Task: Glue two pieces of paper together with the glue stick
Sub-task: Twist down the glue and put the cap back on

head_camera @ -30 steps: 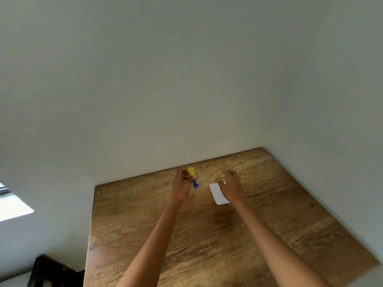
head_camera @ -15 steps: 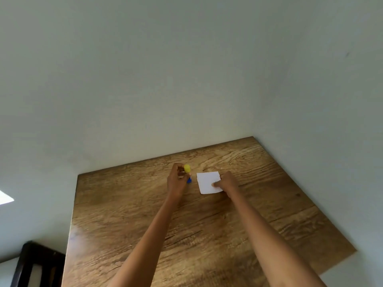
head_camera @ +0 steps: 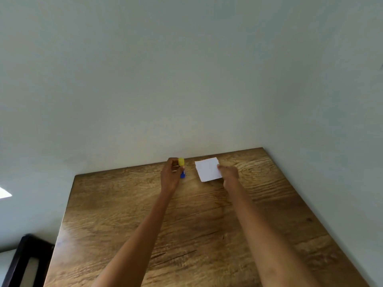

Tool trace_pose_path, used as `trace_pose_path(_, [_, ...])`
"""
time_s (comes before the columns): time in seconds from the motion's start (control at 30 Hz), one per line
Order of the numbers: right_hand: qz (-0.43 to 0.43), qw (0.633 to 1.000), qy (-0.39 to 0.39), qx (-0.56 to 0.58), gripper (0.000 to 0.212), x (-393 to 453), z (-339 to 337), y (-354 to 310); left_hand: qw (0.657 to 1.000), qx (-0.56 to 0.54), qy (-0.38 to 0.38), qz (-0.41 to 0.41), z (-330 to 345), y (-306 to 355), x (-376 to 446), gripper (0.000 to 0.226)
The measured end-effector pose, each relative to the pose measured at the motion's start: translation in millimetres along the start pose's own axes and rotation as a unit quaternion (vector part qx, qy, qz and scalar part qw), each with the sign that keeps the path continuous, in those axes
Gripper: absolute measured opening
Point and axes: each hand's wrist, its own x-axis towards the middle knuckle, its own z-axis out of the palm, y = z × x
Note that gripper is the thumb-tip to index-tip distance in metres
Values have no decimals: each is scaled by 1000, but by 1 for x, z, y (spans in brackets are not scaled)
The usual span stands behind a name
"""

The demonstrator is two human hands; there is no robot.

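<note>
left hand grips glue stick | right hand pinches paper just beside

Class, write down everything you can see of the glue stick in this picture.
The small glue stick has a yellow end pointing up and a blue end pointing down, so it stands roughly upright. It looks like plastic. The left hand holds it round its middle, hiding that part, above the far edge of the brown wooden table. It is apart from the white square paper to its right. Whether the cap is on cannot be told.
</note>
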Motion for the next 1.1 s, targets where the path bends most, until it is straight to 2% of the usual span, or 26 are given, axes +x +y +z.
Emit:
trace_pose_path(0.13, [17,999,16,-29,39,10,10,0,1000,0,4,-5,4,-3,3,21])
trace_pose_path(0.3, [-17,992,36,-118,31,15,16,2,1000,4,-6,-17,6,-5,6,25])
trace_pose_path(0.6, [-57,968,28,-244,34,12,15,0,998,44,-27,-39,7,-13,8,36])
trace_pose_path(0.93, [-93,956,21,-278,44,2,11,4,991,112,-76,9,4,-18,6,33])
trace_pose_path(1.1, [-89,952,24,-292,49,1,9,4,990,113,-85,12,3,-19,5,27])
